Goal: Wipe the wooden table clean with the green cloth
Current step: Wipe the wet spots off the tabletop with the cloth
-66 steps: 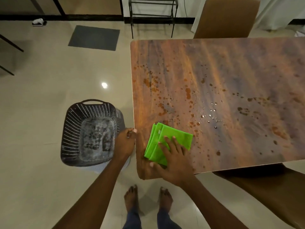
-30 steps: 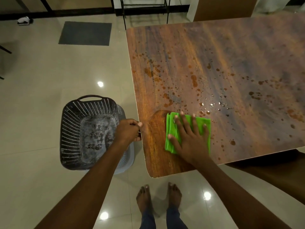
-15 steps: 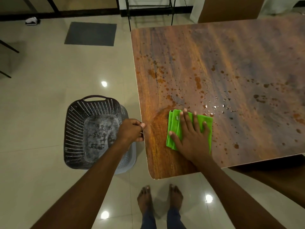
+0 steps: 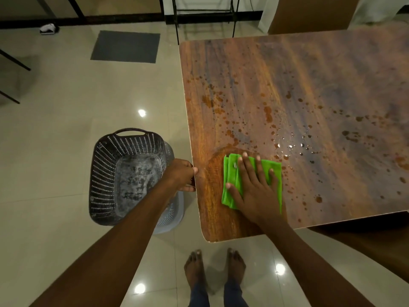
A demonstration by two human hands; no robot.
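Note:
The wooden table (image 4: 309,74) fills the right of the view, speckled with brown stains and water droplets. A folded green cloth (image 4: 232,178) lies flat near the table's near left corner. My right hand (image 4: 254,187) presses down on the cloth with fingers spread. A darker damp patch surrounds the cloth to its left and front. My left hand (image 4: 180,173) grips the table's left edge, fingers curled around it.
A dark perforated plastic basket (image 4: 106,173) stands on the tiled floor just left of the table, with a lighter basket partly under it. My bare feet (image 4: 214,267) stand at the table's corner. A chair back (image 4: 309,14) is behind the table; a grey mat (image 4: 126,46) lies farther off.
My right hand slid the cloth from the near left corner up and to the right, leaving a damp wiped patch. The left hand has stayed on the table edge.

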